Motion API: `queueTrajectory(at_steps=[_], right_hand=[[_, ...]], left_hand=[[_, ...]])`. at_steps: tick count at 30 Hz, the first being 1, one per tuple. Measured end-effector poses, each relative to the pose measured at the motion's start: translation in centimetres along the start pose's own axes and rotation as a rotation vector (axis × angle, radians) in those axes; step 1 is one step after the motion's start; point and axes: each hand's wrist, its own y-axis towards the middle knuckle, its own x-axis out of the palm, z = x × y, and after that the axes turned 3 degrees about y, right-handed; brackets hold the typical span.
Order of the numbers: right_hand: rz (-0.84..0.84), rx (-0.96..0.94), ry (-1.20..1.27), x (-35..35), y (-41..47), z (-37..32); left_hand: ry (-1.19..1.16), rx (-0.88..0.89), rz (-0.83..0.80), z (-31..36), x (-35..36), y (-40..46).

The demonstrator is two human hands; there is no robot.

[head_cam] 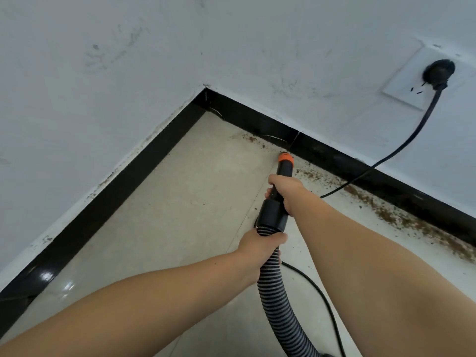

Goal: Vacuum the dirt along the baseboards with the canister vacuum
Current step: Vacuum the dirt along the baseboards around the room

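The vacuum's black nozzle [273, 210] ends in an orange tip [285, 159] that points at the floor beside the black baseboard [334, 161] on the right wall. My right hand [286, 191] grips the nozzle just behind the tip. My left hand [257, 249] grips the ribbed grey hose [278, 302] where it joins the nozzle. Brown dirt [401, 215] lies in a band along the right baseboard, and a smaller patch [251, 139] sits nearer the corner. The canister is out of view.
A black power cord [401, 148] runs from a plug in the white wall socket [422, 78] down across the baseboard to the floor and under my right arm. A second black baseboard [108, 202] lines the left wall. The floor is pale tile [180, 197].
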Motion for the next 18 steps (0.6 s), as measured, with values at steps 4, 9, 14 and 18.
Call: queueTrajectory(at_steps=[4,9,14,18], right_hand=[[-0.067,-0.027,-0.088,2.4,-0.1,0.0],[-0.198,-0.068,-0.163,7.0,-0.1,-0.2],[-0.247,-0.090,-0.183,9.9,0.6,-1.3],[-0.197,-0.086,-0.178,9.2,1.1,-2.1]], left_hand=[[-0.063,-0.013,0.041,0.1,-0.9,0.1],[-0.118,0.007,0.146,0.5,-3.1,0.8],[-0.144,0.040,0.194,2.0,-4.8,1.6],[-0.127,0.045,0.165,2.5,-4.4,2.2]])
